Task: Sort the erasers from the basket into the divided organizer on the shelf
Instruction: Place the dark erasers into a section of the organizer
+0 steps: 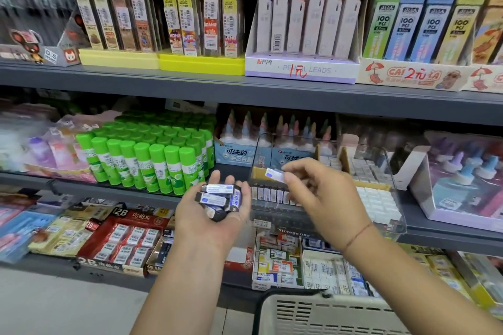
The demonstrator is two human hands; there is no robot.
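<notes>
My left hand (209, 221) is cupped palm up at the middle shelf's edge and holds a pile of several black erasers in blue-and-white sleeves (219, 198). My right hand (321, 193) pinches a single white-and-blue eraser (274, 173) between thumb and fingertips, just above the front left corner of the clear divided organizer (392, 193). The organizer stands on the middle shelf. A row of black erasers (269, 194) fills its front left section and white erasers (378, 202) lie in a section to the right. The beige slotted basket (326, 315) sits at the bottom, below my arms.
Green glue sticks (152, 160) stand left of the organizer, and bottles of white glue (239, 141) behind it. The lower shelf holds boxed erasers (128, 242) and a storage box (294, 258). Pencil lead packs (302, 27) fill the top shelf.
</notes>
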